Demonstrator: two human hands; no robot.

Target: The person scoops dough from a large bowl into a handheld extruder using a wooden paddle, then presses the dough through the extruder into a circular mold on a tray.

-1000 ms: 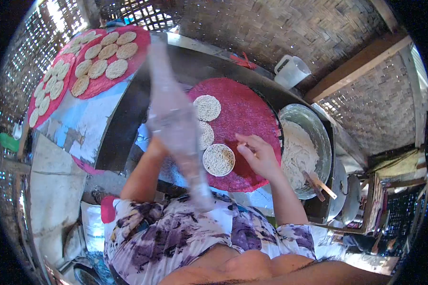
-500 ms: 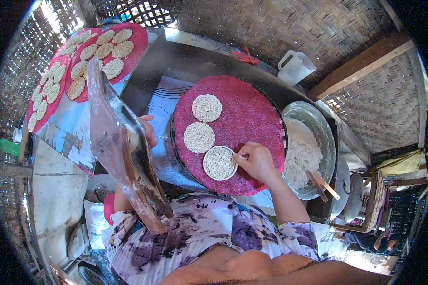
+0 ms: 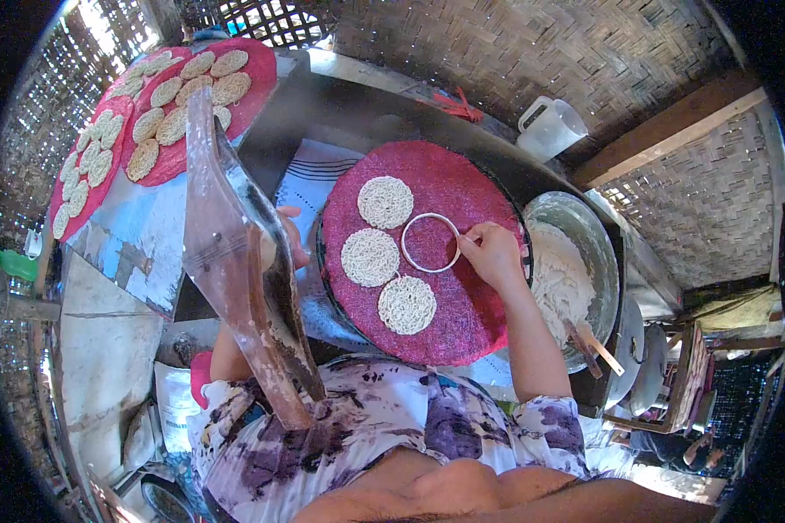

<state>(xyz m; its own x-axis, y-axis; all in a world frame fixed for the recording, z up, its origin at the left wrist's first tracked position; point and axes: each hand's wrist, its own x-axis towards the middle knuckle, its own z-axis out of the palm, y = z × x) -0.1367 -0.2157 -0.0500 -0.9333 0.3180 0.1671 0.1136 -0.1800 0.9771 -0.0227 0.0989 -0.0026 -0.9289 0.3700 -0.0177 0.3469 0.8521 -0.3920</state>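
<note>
My right hand [image 3: 494, 254] pinches a thin white ring [image 3: 430, 271] by its right side. The ring is over a round red mesh mat [image 3: 462, 183]; whether it touches the mesh I cannot tell. Left of the ring lie three flat discs of pale, noodle-like strands: an upper disc [image 3: 385, 202], a middle disc [image 3: 370, 257] and a lower disc [image 3: 407, 305]. My left hand [image 3: 291, 237] is wrapped round a long wooden press [image 3: 222, 261], held tilted beside the mat. The press hides most of that hand.
A metal basin [image 3: 609, 261] of pale dough stands right of the mat, two wooden handles sticking out. Behind it is a clear plastic jug [image 3: 552, 131]. More red mats [image 3: 257, 74] with several discs lie at the far left. A red cord [image 3: 458, 106] rests on the back ledge.
My right hand has lifted the ring off the lower disc and moved it up and right, leaving the disc on the mesh. The press has shifted slightly right.
</note>
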